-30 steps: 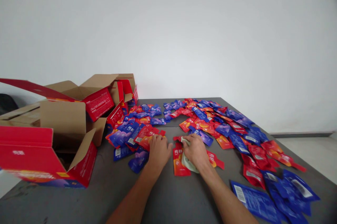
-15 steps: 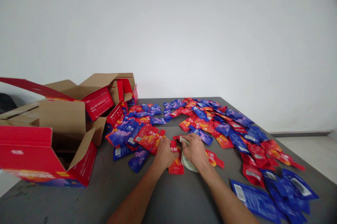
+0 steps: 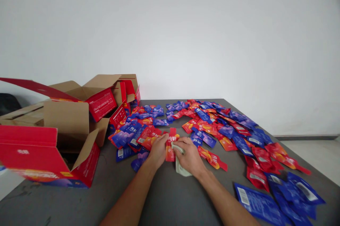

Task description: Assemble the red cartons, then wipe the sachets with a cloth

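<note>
My left hand (image 3: pixel 158 151) grips the left edge of a red pouch (image 3: pixel 170 145) with white characters and an orange fruit print. The pouch stands nearly upright in view, its narrow neck at the far end. In my right hand (image 3: pixel 188 155) a pale green cloth (image 3: pixel 182 170) is bunched, its upper fold against the right side of that pouch and the rest hanging below the fingers. Just right of my right hand lies another red pouch (image 3: pixel 212 157). Left of my left hand, a heap of red and blue pouches (image 3: pixel 130 134) spreads across the grey table (image 3: pixel 170 197).
Open red cardboard boxes (image 3: pixel 71 164) with raised flaps stand along the left side. A large pile of red and blue pouches (image 3: pixel 225 130) covers the right part of the table. Several blue pouches (image 3: pixel 259 201) lie near the front right. A white wall (image 3: pixel 170 35) rises behind.
The red pouch between my hands has been lifted from the table, with my left hand on its edge. My right hand has moved left, bringing the cloth against the pouch.
</note>
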A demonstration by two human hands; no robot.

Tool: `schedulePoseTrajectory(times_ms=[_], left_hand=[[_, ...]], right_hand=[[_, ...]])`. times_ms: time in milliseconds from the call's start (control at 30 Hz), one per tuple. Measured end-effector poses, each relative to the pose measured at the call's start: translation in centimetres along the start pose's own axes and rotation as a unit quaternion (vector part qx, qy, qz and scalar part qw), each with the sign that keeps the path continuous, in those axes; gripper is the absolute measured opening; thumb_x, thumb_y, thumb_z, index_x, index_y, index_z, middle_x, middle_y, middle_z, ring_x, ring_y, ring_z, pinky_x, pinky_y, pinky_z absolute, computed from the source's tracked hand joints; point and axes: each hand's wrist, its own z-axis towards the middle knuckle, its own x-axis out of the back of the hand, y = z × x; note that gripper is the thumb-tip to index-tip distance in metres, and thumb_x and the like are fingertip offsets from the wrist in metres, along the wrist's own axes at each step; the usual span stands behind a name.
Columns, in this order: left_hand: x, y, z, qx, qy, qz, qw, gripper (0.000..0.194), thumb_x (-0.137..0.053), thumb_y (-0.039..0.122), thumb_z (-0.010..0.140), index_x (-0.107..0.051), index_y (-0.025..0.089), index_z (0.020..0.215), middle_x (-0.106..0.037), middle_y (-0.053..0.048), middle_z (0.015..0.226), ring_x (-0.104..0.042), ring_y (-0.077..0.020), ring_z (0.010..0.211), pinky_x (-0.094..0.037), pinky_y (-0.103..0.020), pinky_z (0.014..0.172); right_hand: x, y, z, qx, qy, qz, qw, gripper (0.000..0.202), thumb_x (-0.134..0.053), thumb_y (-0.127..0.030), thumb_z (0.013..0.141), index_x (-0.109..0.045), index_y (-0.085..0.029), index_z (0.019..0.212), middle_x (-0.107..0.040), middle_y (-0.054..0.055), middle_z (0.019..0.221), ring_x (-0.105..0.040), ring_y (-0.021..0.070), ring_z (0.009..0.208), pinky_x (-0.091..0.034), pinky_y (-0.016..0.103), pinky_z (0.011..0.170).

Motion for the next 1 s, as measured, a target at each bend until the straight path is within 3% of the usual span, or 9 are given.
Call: schedulePoseTrajectory(times_ms=[133, 233, 333, 533, 633, 733, 900, 1000], left_hand=[[-1.7, 0.5, -1.6, 0.076, -0.131, -0.012, 0.988, 0.025, -0.070, 0.038, 0.084, -0.070, 0.016, 0.095, -0.072, -0.008, 0.093, -0.067, -0.0207, 0.095, -0.050, -0.032, 0.088], [-2.9, 0.8, -2.8, 0.114, -0.175, 0.002, 0.978, 0.031, -0.066, 0.042, 0.087, -0.069, 0.019, 0.107, -0.072, -0.008, 0.102, -0.065, -0.0222, 0.104, -0.050, -0.034, 0.091], [-3.5, 0.8, -3.2, 0.105, -0.161, 0.016, 0.981, 0.037, -0.067, 0.046, 0.085, -0.068, 0.021, 0.112, -0.071, -0.008, 0.104, -0.065, -0.0231, 0.106, -0.051, -0.035, 0.090], [-2.3, 0.2, -1.7, 0.047, -0.071, -0.027, 0.996, 0.034, -0.068, 0.042, 0.084, -0.065, 0.021, 0.111, -0.071, -0.007, 0.104, -0.066, -0.0199, 0.100, -0.052, -0.031, 0.086], [-1.6, 0.2, -1.3, 0.049, -0.018, -0.027, 0.998, 0.041, -0.069, 0.037, 0.083, -0.060, 0.025, 0.120, -0.070, -0.005, 0.109, -0.066, -0.0188, 0.099, -0.052, -0.031, 0.087], [-1.7, 0.4, -1.5, 0.057, -0.014, -0.002, 0.998, 0.042, -0.069, 0.032, 0.081, -0.060, 0.025, 0.122, -0.070, -0.006, 0.113, -0.066, -0.0207, 0.102, -0.052, -0.033, 0.087], [-2.4, 0.6, -2.2, 0.054, -0.102, 0.032, 0.993, 0.033, -0.067, 0.033, 0.080, -0.069, 0.018, 0.110, -0.071, -0.011, 0.109, -0.066, -0.0249, 0.103, -0.050, -0.036, 0.090], [-2.5, 0.6, -2.4, 0.049, -0.135, 0.058, 0.988, 0.037, -0.067, 0.029, 0.076, -0.070, 0.018, 0.111, -0.072, -0.011, 0.107, -0.066, -0.0258, 0.101, -0.049, -0.037, 0.090]], right_hand=[[0.3, 1.1, 0.4, -0.015, 0.064, -0.010, 0.998, 0.021, -0.059, -0.024, 0.089, -0.074, -0.024, 0.105, -0.066, 0.008, 0.103, -0.059, 0.0225, 0.100, -0.049, 0.039, 0.094], [0.9, 1.5, 0.7, -0.039, 0.133, -0.026, 0.990, 0.022, -0.058, -0.028, 0.091, -0.074, -0.023, 0.106, -0.066, 0.009, 0.106, -0.059, 0.0231, 0.101, -0.048, 0.040, 0.094], [1.2, 1.3, 0.8, -0.037, 0.145, -0.034, 0.988, 0.025, -0.056, -0.028, 0.092, -0.072, -0.023, 0.110, -0.065, 0.009, 0.109, -0.058, 0.0234, 0.103, -0.048, 0.041, 0.095], [0.6, -0.5, 0.2, 0.059, -0.019, 0.001, 0.998, 0.025, -0.056, -0.021, 0.091, -0.073, -0.027, 0.108, -0.066, 0.007, 0.106, -0.059, 0.0222, 0.101, -0.049, 0.039, 0.092], [0.2, -1.1, 0.0, 0.079, -0.048, 0.002, 0.996, 0.025, -0.057, -0.018, 0.089, -0.073, -0.028, 0.105, -0.066, 0.006, 0.104, -0.059, 0.0212, 0.099, -0.049, 0.037, 0.090], [0.0, -0.8, 0.0, 0.059, -0.018, 0.000, 0.998, 0.024, -0.058, -0.018, 0.088, -0.074, -0.028, 0.103, -0.066, 0.006, 0.103, -0.059, 0.0209, 0.098, -0.049, 0.037, 0.090], [0.3, 0.8, 0.4, -0.016, 0.112, -0.019, 0.993, 0.021, -0.059, -0.024, 0.089, -0.074, -0.023, 0.103, -0.065, 0.008, 0.105, -0.059, 0.0226, 0.099, -0.049, 0.039, 0.092], [0.4, 1.1, 0.5, -0.041, 0.142, -0.028, 0.989, 0.022, -0.058, -0.029, 0.090, -0.074, -0.022, 0.104, -0.065, 0.009, 0.106, -0.059, 0.0238, 0.100, -0.049, 0.041, 0.093]])
